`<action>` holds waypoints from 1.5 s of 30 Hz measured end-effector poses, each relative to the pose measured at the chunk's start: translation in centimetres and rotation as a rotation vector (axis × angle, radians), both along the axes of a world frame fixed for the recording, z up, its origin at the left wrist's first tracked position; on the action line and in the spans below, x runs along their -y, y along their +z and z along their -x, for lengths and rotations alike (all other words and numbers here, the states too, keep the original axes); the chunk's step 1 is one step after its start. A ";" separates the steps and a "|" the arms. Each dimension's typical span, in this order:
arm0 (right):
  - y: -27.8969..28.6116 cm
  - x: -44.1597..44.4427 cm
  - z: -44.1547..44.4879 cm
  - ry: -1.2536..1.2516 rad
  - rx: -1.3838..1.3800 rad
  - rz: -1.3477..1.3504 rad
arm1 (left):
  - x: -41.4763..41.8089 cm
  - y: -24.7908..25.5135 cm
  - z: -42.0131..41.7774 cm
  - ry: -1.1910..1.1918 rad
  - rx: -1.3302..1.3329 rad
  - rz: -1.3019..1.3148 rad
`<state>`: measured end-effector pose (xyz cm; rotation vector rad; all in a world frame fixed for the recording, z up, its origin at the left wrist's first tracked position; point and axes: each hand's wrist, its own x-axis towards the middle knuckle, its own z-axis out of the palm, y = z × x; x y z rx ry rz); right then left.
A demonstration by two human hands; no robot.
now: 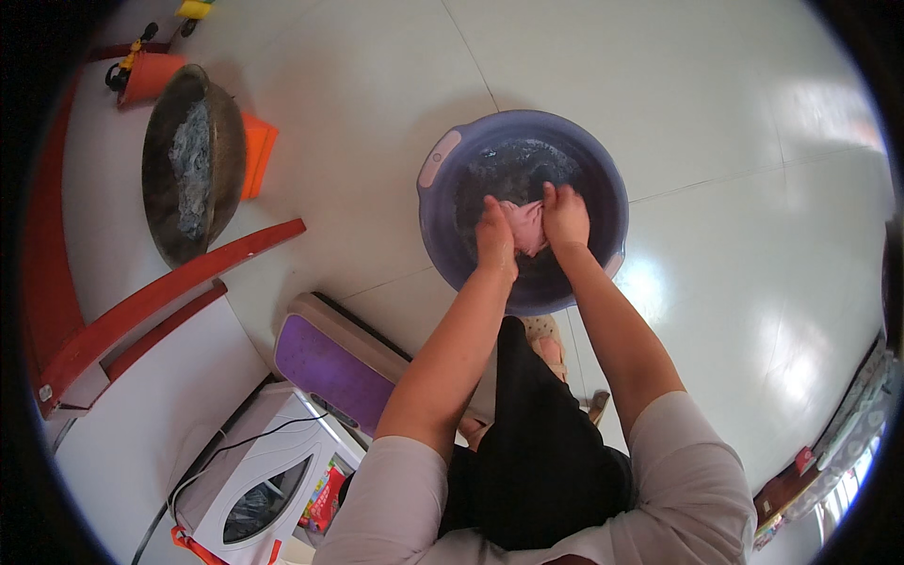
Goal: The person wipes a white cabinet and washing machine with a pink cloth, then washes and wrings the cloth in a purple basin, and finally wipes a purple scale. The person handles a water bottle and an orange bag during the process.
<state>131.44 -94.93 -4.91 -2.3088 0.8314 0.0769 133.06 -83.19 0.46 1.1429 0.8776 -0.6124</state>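
Note:
A round blue-purple plastic basin [438, 233] stands on the floor in front of my feet, with dark water [519, 169] and some suds in it. Between my two hands a wet pink cloth [526, 224] is stretched over the basin. My left hand [496, 236] grips the cloth's left side, thumb upward. On the other side, my right hand [565, 217] holds the cloth with bent fingers. The cloth looks bunched and creased. Whether its lower edge touches the water I cannot tell.
Pale floor tiles [706, 233] surround the basin. To the left are a metal wok-like bowl [229, 162] with grey contents, an orange bucket [152, 74] and a red wooden armrest [191, 272]. A purple-topped case [332, 367] and a white appliance [282, 438] with cords sit near my left arm.

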 end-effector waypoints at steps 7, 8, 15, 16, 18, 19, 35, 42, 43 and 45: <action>0.4 -2.6 1.3 0.386 -0.317 0.274 | -4.2 -4.8 0.8 -1.163 0.715 -1.290; -1.0 -3.3 2.0 0.464 -0.378 0.274 | -4.6 -6.7 1.2 -1.227 0.712 -1.099; -2.2 -2.3 1.5 0.197 -0.181 -0.100 | -4.2 -5.5 0.4 -0.367 0.090 -0.019; -2.7 -2.4 1.9 0.208 -0.088 -0.242 | -4.3 -5.1 0.1 -0.210 -0.070 0.170; -1.4 -3.9 2.9 0.231 0.179 -0.413 | -4.7 -4.2 -0.2 0.015 -0.106 0.361; 2.0 -5.4 3.2 0.242 0.354 -0.446 | -5.4 -3.5 -0.4 0.136 -0.120 0.446; 10.0 -5.0 2.7 0.506 0.430 -0.104 | -2.1 -2.8 0.2 0.154 0.013 0.490; 1.9 -0.7 0.4 0.209 0.014 -0.011 | 0.0 -3.0 0.9 0.111 -0.016 0.038; 0.8 0.1 0.7 0.144 -0.041 -0.030 | -0.4 -4.4 0.6 0.092 -0.012 -0.040; -0.4 0.0 1.3 0.116 -0.110 0.036 | -2.4 -6.5 -0.1 0.055 0.001 -0.201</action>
